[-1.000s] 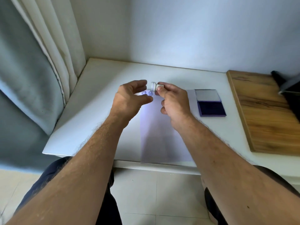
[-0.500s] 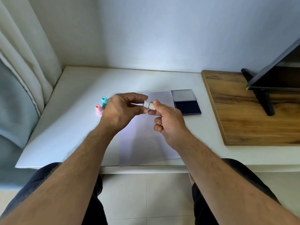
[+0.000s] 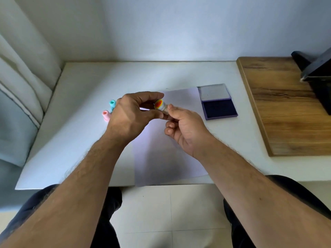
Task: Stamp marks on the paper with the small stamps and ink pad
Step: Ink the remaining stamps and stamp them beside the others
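A small stamp [image 3: 160, 105] with an orange and yellow round end is held above the sheet of paper [image 3: 166, 154], pinched between both hands. My right hand [image 3: 184, 129] grips its body with thumb and forefinger. My left hand [image 3: 132, 115] closes its thumb and fingers around the stamp's other side. The colourful end faces me. A teal stamp [image 3: 112, 104] and a pink stamp [image 3: 106, 115] stand on the white table just left of my left hand. The open ink pad [image 3: 219, 108], dark blue with its grey lid folded back, lies at the paper's far right corner.
The white table [image 3: 75, 126] meets a wall at the back and a curtain [image 3: 19, 90] on the left. A wooden board [image 3: 284, 108] lies on the right with a dark stand [image 3: 317, 74] on it. My legs and a tiled floor show below the table edge.
The view has shifted so the teal and pink stamps came into sight. The stamp between my hands has turned, and its orange end now faces me.
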